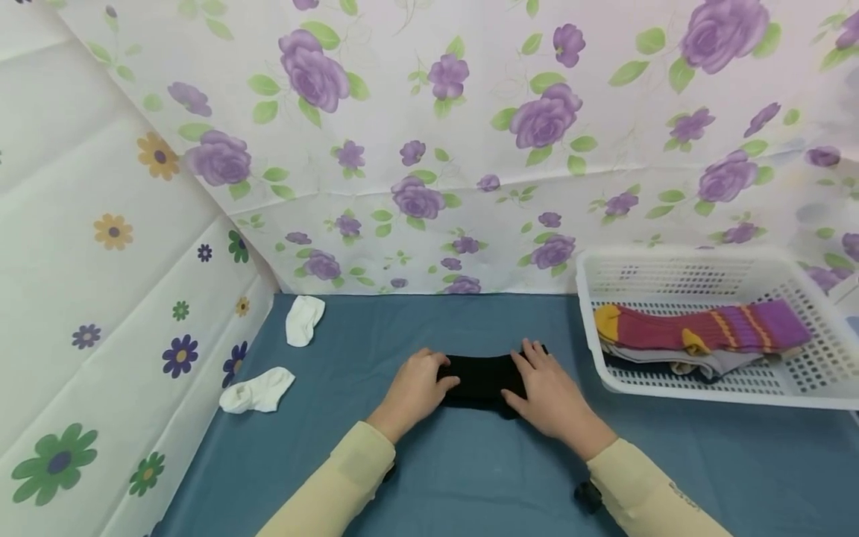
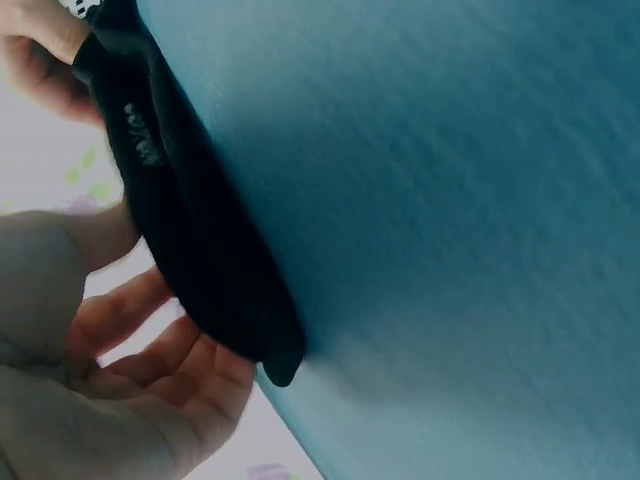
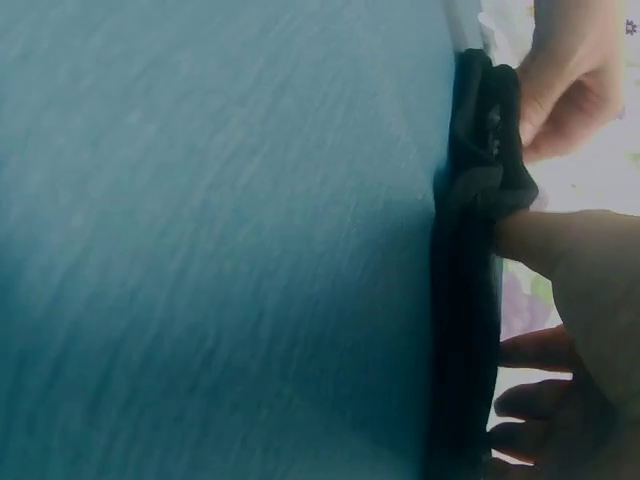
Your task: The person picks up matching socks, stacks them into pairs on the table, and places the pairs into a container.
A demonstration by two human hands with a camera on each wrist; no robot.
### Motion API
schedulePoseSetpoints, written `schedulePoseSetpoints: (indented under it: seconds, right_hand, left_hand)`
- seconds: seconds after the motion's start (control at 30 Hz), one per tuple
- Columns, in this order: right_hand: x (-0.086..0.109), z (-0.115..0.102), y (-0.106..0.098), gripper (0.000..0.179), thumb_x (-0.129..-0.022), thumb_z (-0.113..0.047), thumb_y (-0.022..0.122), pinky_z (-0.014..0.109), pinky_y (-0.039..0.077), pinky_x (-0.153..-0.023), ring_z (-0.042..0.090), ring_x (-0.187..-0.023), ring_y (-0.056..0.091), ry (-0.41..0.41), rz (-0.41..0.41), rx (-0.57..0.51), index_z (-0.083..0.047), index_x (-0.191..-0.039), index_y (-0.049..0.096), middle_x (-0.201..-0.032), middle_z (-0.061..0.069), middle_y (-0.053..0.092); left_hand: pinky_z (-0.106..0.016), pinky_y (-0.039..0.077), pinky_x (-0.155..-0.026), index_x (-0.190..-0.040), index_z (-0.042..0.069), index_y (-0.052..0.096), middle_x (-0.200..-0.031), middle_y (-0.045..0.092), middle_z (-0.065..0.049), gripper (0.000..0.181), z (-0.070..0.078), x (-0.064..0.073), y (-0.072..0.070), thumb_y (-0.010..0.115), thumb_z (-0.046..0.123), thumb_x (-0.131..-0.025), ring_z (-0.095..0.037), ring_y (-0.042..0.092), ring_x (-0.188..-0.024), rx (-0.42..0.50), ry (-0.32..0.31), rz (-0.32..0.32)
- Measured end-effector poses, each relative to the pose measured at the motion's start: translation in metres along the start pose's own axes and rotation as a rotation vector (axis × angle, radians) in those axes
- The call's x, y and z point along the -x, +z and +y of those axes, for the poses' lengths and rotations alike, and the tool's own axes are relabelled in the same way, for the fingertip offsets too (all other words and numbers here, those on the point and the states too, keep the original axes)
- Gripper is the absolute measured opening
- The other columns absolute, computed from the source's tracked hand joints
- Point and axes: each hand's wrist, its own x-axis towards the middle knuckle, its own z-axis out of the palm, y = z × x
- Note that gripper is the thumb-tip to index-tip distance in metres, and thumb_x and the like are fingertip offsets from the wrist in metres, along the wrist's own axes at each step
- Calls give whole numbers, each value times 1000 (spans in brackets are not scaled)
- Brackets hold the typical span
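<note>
A black sock lies flat and folded in layers on the blue tabletop, between both hands. My left hand holds its left end, thumb over the near side and fingers at the far corner. In the left wrist view, the fingers curl at the edge of the black sock, which shows small pale lettering. Over the right end, my right hand rests with fingers spread and fairly straight. The right wrist view shows its thumb touching the layered cloth.
Two white socks, one at the back and one nearer, lie on the left. A white perforated basket stands at the right, holding red-purple socks over grey and dark ones. Flowered sheets hang behind and at the left.
</note>
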Motion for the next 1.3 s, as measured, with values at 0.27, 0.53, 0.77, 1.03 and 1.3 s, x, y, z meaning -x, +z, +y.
schedulePoseSetpoints:
  seconds: [0.27, 0.53, 0.77, 1.03, 1.3]
  right_hand:
    - [2, 5, 5, 81, -87, -59, 52, 56, 18, -113, 32, -145, 15, 13, -80, -5, -12, -148, 27, -156, 13, 18]
    - [7, 10, 5, 82, -90, -62, 43, 58, 17, -112, 31, -146, 3, -9, -167, -17, -16, -151, 12, -159, 8, 5]
    - [0, 15, -1, 78, -89, -55, 53, 59, 23, -109, 35, -145, 11, -20, -139, -151, -14, -149, 24, -157, 13, 15]
    - [-4, 13, -15, 76, -89, -41, 61, 57, 32, -105, 46, -134, 30, 150, -3, -132, 6, -142, 32, -147, 28, 29]
    - [0, 9, -13, 90, -87, -44, 61, 57, 28, -107, 52, -133, 24, 278, -56, -84, 19, -138, 23, -144, 38, 24]
  left_hand:
    - [-37, 50, -84, -113, 14, 63, -114, 55, -7, 41, -3, -1, 0, 74, 33, -79, -25, 55, -105, -40, -79, -100]
    - [-40, 45, -91, -112, 17, 57, -125, 48, -7, 40, -7, -6, 1, 74, 32, -80, -26, 45, -118, 37, -134, -159]
    - [-37, 48, -83, -109, 13, 63, -115, 54, -8, 32, -16, -8, -5, 73, 27, -82, -23, 53, -105, 130, -92, -119]
    - [-36, 49, -69, -112, 10, 62, -104, 59, -10, 39, -21, -9, -17, 69, 36, -83, -21, 57, -83, 96, -253, 107]
    - [-43, 49, -72, -120, 9, 59, -110, 56, -13, 59, -23, -7, -16, 67, 52, -80, -27, 57, -91, 7, -401, -37]
